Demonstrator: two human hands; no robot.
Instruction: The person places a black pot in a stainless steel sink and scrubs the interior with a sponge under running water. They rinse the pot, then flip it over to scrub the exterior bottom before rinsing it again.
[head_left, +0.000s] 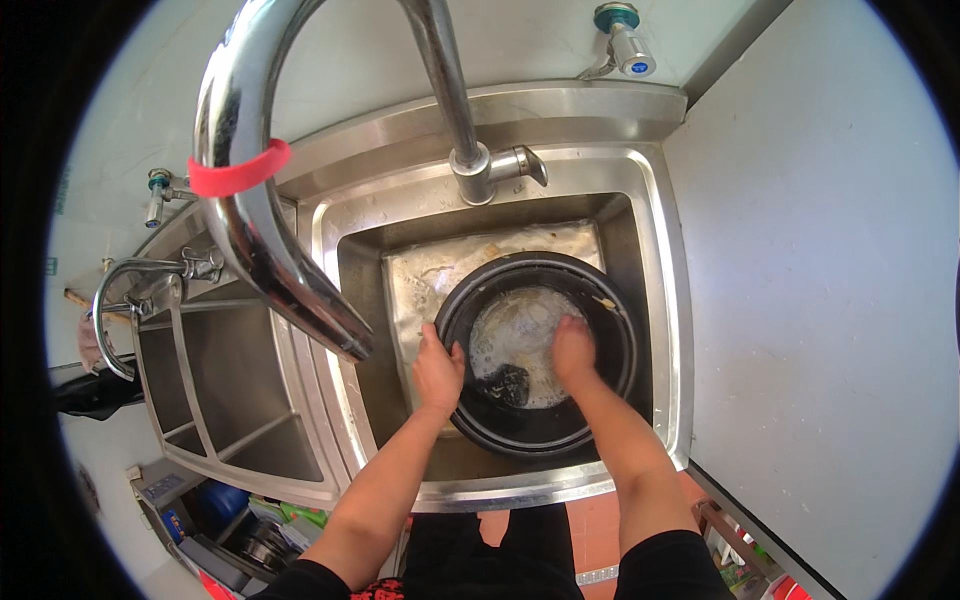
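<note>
A round black pot (536, 442) stands in a stainless steel sink (450, 469) and holds cloudy, foamy water (517, 322). My left hand (438, 371) grips the pot's left rim, thumb and fingers on either side of it. Inside the pot, towards the right, my right hand (574, 349) is partly in the water, its fingertips blurred and partly hidden, so whether it holds anything cannot be told. Food bits cling to the inner wall at the upper right. A dark patch shows through the foam at the lower left.
A large curved chrome faucet (232, 97) with a red band (240, 171) arches over the sink's left side. Its lever (529, 165) is at the back rim. More steel basins (232, 375) and a smaller faucet (112, 277) lie left. A pale panel (817, 300) borders the right.
</note>
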